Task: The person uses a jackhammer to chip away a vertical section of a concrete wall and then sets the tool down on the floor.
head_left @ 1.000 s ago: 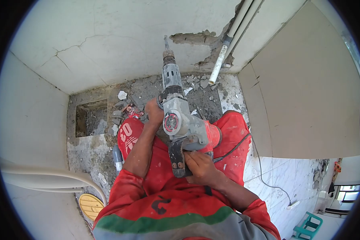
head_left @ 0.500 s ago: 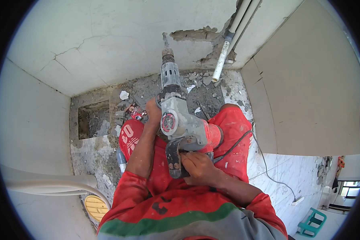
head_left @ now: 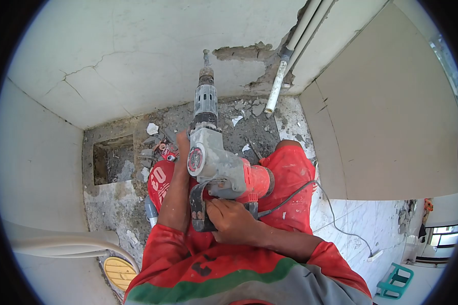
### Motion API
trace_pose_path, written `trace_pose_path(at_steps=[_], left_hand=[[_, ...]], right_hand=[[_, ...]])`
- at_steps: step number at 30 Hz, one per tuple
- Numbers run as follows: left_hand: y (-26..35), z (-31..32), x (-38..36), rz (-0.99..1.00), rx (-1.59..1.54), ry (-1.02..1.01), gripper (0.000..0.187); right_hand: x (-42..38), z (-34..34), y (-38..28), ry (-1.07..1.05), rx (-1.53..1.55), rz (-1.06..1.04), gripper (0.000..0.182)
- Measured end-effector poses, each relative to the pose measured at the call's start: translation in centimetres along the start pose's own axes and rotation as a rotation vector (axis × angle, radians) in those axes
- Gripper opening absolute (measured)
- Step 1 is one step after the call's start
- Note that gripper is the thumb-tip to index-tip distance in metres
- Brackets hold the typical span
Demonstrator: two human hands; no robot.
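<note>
The grey and red corded rotary hammer drill [head_left: 216, 162] sits in the middle of the view, held over the person's red-trousered lap with its nose aimed at the foot of the white plastered wall [head_left: 137, 56]. Its thin steel bit [head_left: 205, 57] meets the wall just left of a broken patch of plaster; whether the tip has entered the surface is too small to make out. The right hand [head_left: 233, 221] is wrapped tight around the black rear handle, its fingers hiding the trigger. The left hand [head_left: 182, 147] is clamped on the side of the drill near the front; what it grips is hidden behind the grey housing, and only the back of the hand and wrist show. The housing is dusty cast metal with a round red and black cap, the barrel ribbed and slotted, the motor end red plastic. A black power cord [head_left: 290, 195] trails off to the right across pale marble-like floor tiles.

Beyond the drill, grey concrete rubble [head_left: 239, 119] lies on the stripped, rough floor, with 1 rectangular hollow [head_left: 112, 160] cut into it at the left. A white plastic pipe [head_left: 277, 86] runs down the corner, its lower end open. A yellow ribbed round object [head_left: 118, 272] is partly cut off behind the sleeve.
</note>
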State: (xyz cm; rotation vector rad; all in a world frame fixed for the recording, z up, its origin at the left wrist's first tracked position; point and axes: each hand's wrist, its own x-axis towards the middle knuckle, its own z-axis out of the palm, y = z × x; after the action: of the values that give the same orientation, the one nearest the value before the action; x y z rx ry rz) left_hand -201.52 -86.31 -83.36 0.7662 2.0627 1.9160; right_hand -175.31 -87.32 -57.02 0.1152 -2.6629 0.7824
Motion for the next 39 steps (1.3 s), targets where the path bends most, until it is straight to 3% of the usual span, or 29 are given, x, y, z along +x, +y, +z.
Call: trace_pose_path(at_steps=[7, 12, 21, 30, 33, 39], left_hand=[[2.9, -2.3, -1.9, -0.018, 0.143, -0.013, 0.018], [5.2, -5.6, -5.9, -0.042, 0.236, -0.048, 0.018], [6.6, -7.3, -5.4, -0.022, 0.301, -0.083, 0.019], [7.6, -7.7, -4.4, -0.011, 0.291, -0.121, 0.019], [7.5, -8.2, -4.2, -0.019, 0.278, -0.129, 0.02], [7.3, -7.7, -3.4, -0.014, 0.272, -0.14, 0.02]], right_hand=[[4.1, 1.8, -2.6, -0.178, 0.051, 0.041, 0.031], [8.4, 5.2, -4.5, -0.152, 0.03, 0.087, 0.025], [13.5, 8.5, -6.1, -0.208, 0.057, 0.148, 0.039], [13.4, 9.8, -6.0, -0.046, 0.159, 0.107, 0.036], [12.2, 9.7, -4.7, -0.129, 0.187, 0.089, 0.044], [9.6, 7.0, -3.7, -0.077, 0.207, 0.047, 0.049]])
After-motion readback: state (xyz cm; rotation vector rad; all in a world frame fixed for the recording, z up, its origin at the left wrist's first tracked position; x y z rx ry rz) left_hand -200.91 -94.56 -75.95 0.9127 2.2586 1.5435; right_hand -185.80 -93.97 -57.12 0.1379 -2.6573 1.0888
